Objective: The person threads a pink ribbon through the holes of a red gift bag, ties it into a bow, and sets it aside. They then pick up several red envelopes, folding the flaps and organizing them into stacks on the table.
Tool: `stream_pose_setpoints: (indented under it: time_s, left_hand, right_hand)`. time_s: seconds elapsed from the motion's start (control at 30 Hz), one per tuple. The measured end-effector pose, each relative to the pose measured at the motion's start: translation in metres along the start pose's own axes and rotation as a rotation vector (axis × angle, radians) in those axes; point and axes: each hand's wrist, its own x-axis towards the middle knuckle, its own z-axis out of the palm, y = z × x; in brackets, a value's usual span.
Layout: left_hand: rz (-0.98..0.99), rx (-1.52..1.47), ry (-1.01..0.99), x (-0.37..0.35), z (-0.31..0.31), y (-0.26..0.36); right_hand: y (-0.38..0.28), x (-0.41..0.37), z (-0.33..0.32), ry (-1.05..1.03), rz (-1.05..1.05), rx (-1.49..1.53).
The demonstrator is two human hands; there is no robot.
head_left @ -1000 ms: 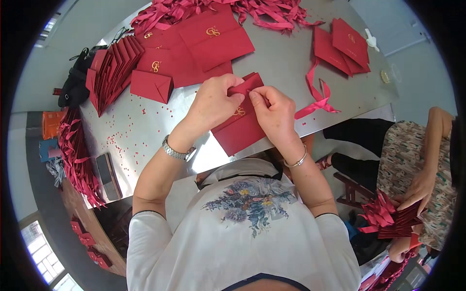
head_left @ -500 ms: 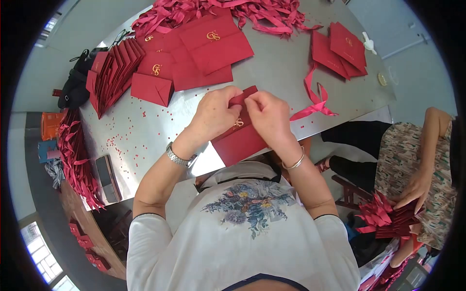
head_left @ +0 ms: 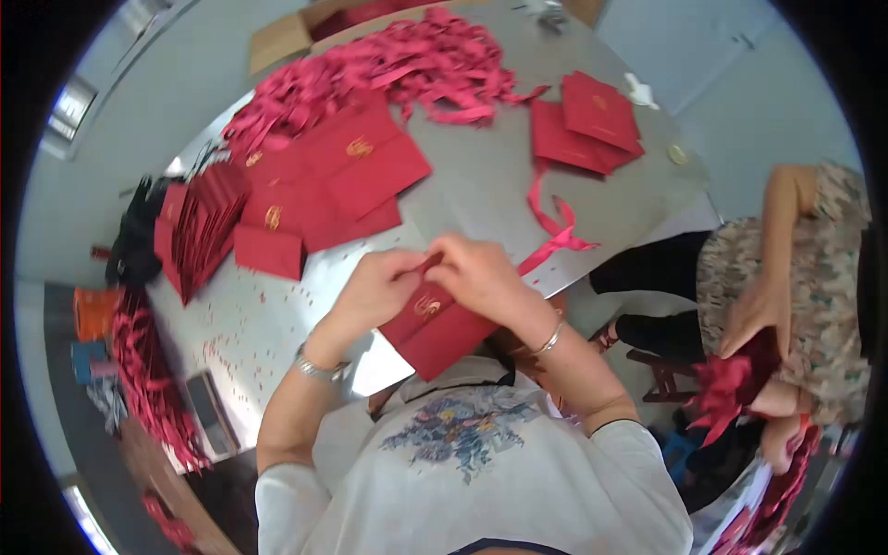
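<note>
A red paper bag (head_left: 442, 340) with a gold logo lies folded flat at the table's near edge, close to my body. My left hand (head_left: 377, 289) pinches its top edge on the left. On the right, my right hand (head_left: 478, 279) is closed on the same edge, its fingers almost touching those of my left hand. What sits between the fingertips is hidden. Beyond my hands, several more red paper bags (head_left: 365, 176) with gold logos overlap, next to a row of folded bags (head_left: 211, 217) standing on edge.
A heap of pink-red ribbons (head_left: 398, 69) covers the far side of the metal table (head_left: 467, 190). More bags (head_left: 597, 129) and a loose ribbon (head_left: 560, 231) lie at right. A phone (head_left: 211, 413) lies at left. Another person (head_left: 786, 287) sits at right handling red items.
The view has shifted, so the table sits lower and more of its far side shows, including a cardboard box. My hands have come closer together at the bag's top edge.
</note>
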Motion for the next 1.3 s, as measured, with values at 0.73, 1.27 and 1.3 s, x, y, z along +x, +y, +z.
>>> stream_pose_setpoints:
  time_s: [0.73, 1.27, 1.3]
  left_hand:
    - [-0.119, 0.106, 0.423, -0.008, -0.019, -0.003]
    - [-0.29, -0.008, 0.325, -0.007, -0.014, -0.022]
    - [-0.328, -0.024, 0.323, -0.006, -0.016, -0.025]
  right_hand:
    - [0.025, -0.013, -0.014, 0.077, 0.088, 0.134]
    - [0.047, -0.031, -0.085, 0.021, 0.118, -0.013]
    - [0.054, -0.037, -0.098, -0.008, 0.173, 0.081]
